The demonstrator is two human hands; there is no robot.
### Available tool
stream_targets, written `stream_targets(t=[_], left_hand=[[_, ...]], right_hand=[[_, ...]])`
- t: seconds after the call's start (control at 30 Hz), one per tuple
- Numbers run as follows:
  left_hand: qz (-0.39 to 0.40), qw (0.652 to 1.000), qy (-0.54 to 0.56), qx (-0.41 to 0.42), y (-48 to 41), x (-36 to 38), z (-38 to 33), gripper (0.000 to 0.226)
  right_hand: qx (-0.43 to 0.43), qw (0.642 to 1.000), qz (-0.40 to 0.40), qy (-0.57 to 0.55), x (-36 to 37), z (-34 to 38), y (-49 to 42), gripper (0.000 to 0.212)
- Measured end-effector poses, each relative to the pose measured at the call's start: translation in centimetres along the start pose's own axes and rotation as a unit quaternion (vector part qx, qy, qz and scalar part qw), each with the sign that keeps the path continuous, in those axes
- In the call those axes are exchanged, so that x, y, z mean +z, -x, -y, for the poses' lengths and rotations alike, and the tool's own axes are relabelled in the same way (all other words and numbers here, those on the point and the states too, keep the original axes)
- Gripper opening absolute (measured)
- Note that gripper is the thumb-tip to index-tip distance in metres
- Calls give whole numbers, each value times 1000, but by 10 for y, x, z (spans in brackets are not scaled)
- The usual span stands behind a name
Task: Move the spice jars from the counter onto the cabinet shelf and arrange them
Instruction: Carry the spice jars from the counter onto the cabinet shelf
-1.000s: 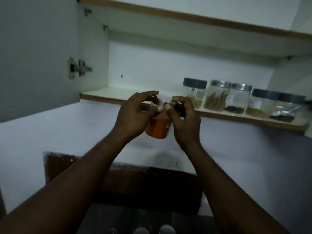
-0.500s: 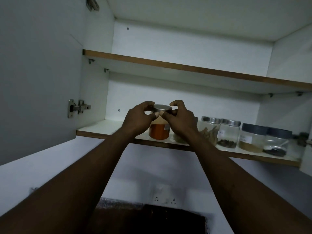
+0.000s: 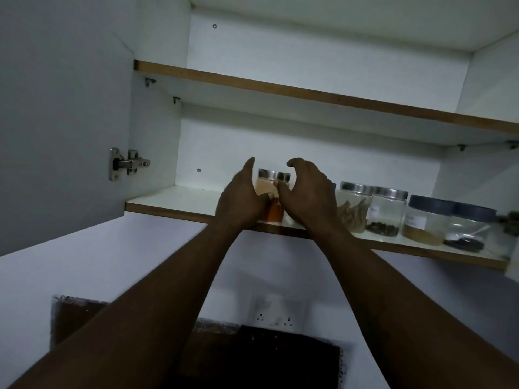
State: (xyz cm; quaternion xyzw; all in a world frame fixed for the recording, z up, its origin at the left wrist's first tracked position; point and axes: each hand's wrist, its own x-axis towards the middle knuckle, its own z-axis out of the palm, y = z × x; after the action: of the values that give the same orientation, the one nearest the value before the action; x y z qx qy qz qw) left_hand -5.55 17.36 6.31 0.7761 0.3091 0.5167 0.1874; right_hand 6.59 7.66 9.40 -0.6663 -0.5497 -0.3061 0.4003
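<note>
Spice jar (image 3: pixel 273 189), clear metal-lidded cylinder of orange powder, on white shelf (image 3: pixel 174 200), left hand (image 3: pixel 241 200) and right hand (image 3: pixel 309 197) spread wide beside it

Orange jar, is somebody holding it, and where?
Not really gripped. The orange jar stands on the shelf; the left hand and right hand flank it, fingers loose, only thumbs touching its glass side below the lid.

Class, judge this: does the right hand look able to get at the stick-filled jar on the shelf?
Probably yes: the right hand is open beside the stick-filled jar, whose front faces the open shelf edge.
</note>
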Motion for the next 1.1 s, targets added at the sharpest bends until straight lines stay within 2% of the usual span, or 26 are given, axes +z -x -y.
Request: stream_targets(t=[0.13,0.2,0.27,0.37,0.43,0.5,0.6,0.7,0.77,0.83,0.97,1.1], left_hand=[[-158,987,-2,41,50,5,5,69],[-178,982,2,68,82,12,14,55],[-161,984,-3,81,114,22,26,42],[-53,996,-7,72,165,48,51,24],[43,998,-8,34,200,68,69,20],[137,990,-12,-11,235,91,87,18],[281,957,-41,-61,281,121,110,15],[385,916,-84,-75,320,147,127,12],[439,889,-83,-102,347,160,135,19],[482,863,-74,-133,372,174,140,22],[505,850,-52,-138,413,197,141,27],[537,828,-54,-152,440,220,146,21]], right_hand=[[-58,992,-72,-86,0,-6,47,24],[-64,989,-76,-106,8,-17,81,13],[-38,992,-52,-111,20,-30,120,9],[20,994,40,-96,42,-52,189,12],[72,985,136,-82,56,-66,234,19],[124,960,241,-65,69,-83,282,26],[160,910,372,-94,79,-108,347,38],[179,892,410,-63,87,-127,397,43],[196,879,434,-32,93,-136,425,43],[213,858,467,-6,96,-144,453,55],[277,814,510,11,100,-157,503,85],[324,788,523,7,113,-165,538,99]])
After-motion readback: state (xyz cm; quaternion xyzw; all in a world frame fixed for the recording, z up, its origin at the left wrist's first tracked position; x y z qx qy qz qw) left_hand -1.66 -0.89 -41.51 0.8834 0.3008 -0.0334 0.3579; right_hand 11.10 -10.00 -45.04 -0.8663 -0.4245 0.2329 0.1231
